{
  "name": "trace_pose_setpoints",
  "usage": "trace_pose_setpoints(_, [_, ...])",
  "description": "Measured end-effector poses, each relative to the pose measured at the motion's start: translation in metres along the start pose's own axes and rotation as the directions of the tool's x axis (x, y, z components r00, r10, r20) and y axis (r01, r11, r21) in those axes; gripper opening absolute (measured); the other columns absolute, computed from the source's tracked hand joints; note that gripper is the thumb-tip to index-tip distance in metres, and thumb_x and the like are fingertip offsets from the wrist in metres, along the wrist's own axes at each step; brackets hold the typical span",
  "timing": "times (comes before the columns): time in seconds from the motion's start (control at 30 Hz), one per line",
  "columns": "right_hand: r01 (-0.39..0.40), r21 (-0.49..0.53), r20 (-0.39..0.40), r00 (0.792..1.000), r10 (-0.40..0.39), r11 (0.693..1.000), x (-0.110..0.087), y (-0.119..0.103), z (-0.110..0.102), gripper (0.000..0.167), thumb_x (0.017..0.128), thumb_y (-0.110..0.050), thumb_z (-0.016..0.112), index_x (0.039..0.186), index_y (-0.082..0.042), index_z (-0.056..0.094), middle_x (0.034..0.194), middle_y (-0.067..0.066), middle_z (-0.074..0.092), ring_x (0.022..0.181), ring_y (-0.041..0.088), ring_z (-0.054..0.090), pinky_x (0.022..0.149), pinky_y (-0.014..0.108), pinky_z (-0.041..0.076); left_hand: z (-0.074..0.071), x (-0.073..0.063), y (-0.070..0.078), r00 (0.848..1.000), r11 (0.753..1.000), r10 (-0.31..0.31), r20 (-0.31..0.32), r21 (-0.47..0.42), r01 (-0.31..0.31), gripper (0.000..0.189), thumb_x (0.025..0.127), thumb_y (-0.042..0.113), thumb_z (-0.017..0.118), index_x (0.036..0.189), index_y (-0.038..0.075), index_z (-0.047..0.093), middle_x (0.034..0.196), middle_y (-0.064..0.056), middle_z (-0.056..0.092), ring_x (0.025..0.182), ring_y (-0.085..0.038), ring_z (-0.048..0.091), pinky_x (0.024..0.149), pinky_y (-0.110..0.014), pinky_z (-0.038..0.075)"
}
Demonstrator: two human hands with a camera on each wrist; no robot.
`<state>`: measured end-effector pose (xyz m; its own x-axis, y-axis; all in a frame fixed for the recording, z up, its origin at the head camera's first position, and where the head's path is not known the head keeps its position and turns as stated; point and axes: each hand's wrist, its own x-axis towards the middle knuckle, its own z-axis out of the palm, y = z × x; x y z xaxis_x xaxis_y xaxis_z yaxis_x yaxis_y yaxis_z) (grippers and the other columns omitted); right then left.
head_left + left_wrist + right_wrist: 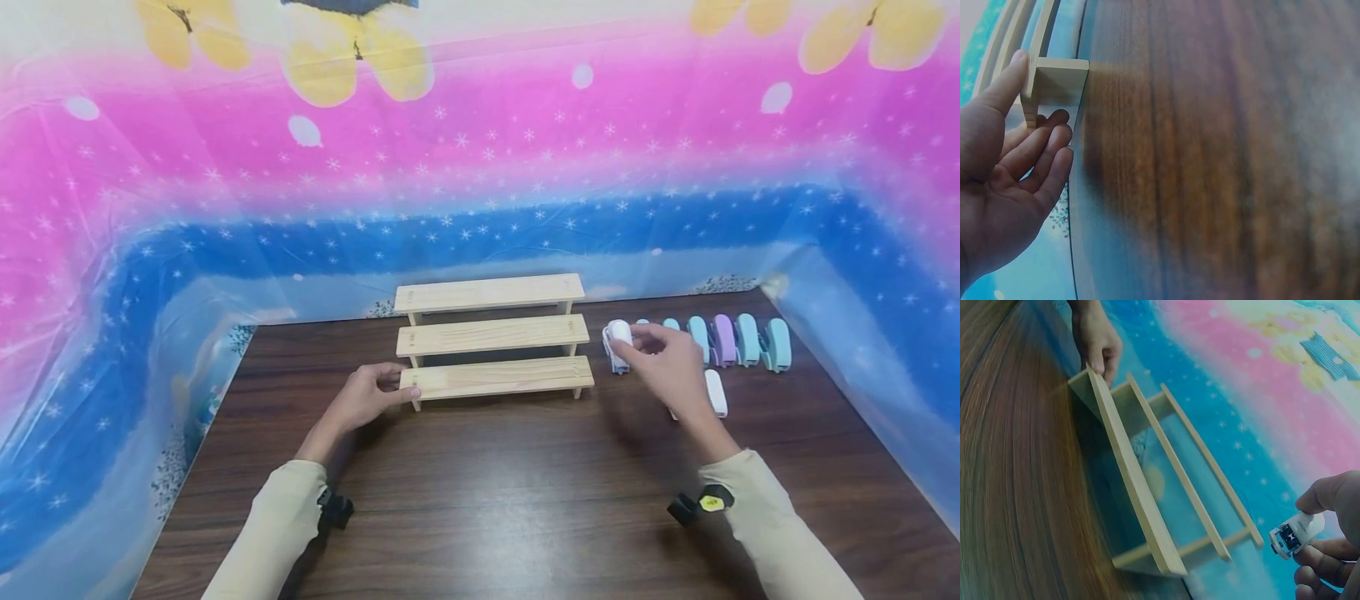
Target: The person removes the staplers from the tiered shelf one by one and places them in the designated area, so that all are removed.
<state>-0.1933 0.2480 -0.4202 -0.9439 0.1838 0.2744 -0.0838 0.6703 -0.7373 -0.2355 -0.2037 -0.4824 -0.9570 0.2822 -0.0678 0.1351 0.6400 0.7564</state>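
Note:
A pale wooden three-tier stand (495,379) rests on the table. My left hand (363,398) pinches the left end of its lowest shelf, the thumb on top and the fingers below. To the right of the stand, my right hand (667,367) holds a small white stapler (618,340) between thumb and fingers. In the right wrist view, the metal and dark inner part of this stapler (1297,534) faces the camera. Beyond the right hand stands a row of small staplers, several mint-green (777,346) and one purple (722,340), some partly hidden by the hand.
Another white stapler (716,394) lies nearer me, partly behind the right wrist. The brown wood-grain table (487,500) reaches back to a pink and blue cloth backdrop (480,167), which also closes off both sides.

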Motion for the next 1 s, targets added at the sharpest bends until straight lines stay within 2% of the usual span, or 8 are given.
trace_pose_setpoints(0.13, [-0.017, -0.022, -0.028, 0.999, 0.016, 1.0, -0.001, 0.009, -0.014, 0.053, 0.09, -0.044, 0.077, 0.122, -0.003, 0.073, 0.095, 0.015, 0.074, 0.085, 0.025, 0.065, 0.067, 0.029, 0.047, 0.0, 0.0, 0.0, 1.0, 1.0, 0.001, 0.0, -0.006, -0.001, 0.063, 0.092, 0.039, 0.078, 0.136, -0.002, 0.061, 0.127, -0.019, 0.069, 0.112, -0.03, 0.068, 0.094, -0.049, 0.054])
trace_pose_setpoints(0.33, [-0.072, -0.069, -0.038, 0.997, 0.07, 0.995, -0.003, 0.025, -0.034, 0.06, 0.091, -0.052, 0.074, 0.127, -0.004, 0.071, 0.1, 0.017, 0.073, 0.087, 0.026, 0.062, 0.07, 0.033, 0.046, 0.0, 0.001, 0.0, 1.0, 1.0, 0.002, 0.0, -0.014, -0.002, 0.061, 0.092, 0.038, 0.078, 0.135, -0.001, 0.062, 0.126, -0.019, 0.07, 0.109, -0.028, 0.069, 0.093, -0.048, 0.054])
trace_pose_setpoints(0.6, [-0.162, -0.093, -0.092, 0.984, 0.154, 0.982, -0.006, 0.053, -0.056, 0.064, 0.09, -0.055, 0.073, 0.13, -0.005, 0.07, 0.102, 0.018, 0.072, 0.085, 0.024, 0.056, 0.068, 0.033, 0.04, 0.001, 0.001, -0.001, 1.0, 1.0, -0.004, -0.01, -0.016, 0.004, 0.06, 0.091, 0.037, 0.079, 0.134, -0.001, 0.063, 0.124, -0.018, 0.071, 0.109, -0.029, 0.069, 0.092, -0.047, 0.055])
trace_pose_setpoints(0.77, [-0.217, -0.111, -0.117, 0.972, 0.204, 0.97, -0.008, 0.068, -0.067, 0.068, 0.09, -0.057, 0.072, 0.133, -0.005, 0.068, 0.107, 0.021, 0.073, 0.097, 0.028, 0.057, 0.074, 0.036, 0.039, 0.001, 0.001, -0.003, 1.0, 1.0, -0.005, -0.01, -0.013, 0.005, 0.063, 0.091, 0.039, 0.079, 0.136, -0.002, 0.062, 0.125, -0.019, 0.07, 0.109, -0.03, 0.069, 0.091, -0.047, 0.055])
trace_pose_setpoints(1.0, [-0.28, -0.14, -0.118, 0.957, 0.265, 0.95, -0.013, 0.091, -0.08, 0.07, 0.091, -0.057, 0.07, 0.136, -0.004, 0.066, 0.118, 0.027, 0.069, 0.108, 0.037, 0.056, 0.075, 0.039, 0.038, 0.001, 0.002, -0.002, 1.0, 1.0, -0.001, -0.011, -0.014, 0.001, 0.063, 0.09, 0.04, 0.08, 0.135, -0.001, 0.063, 0.124, -0.018, 0.071, 0.11, -0.029, 0.068, 0.091, -0.047, 0.055])
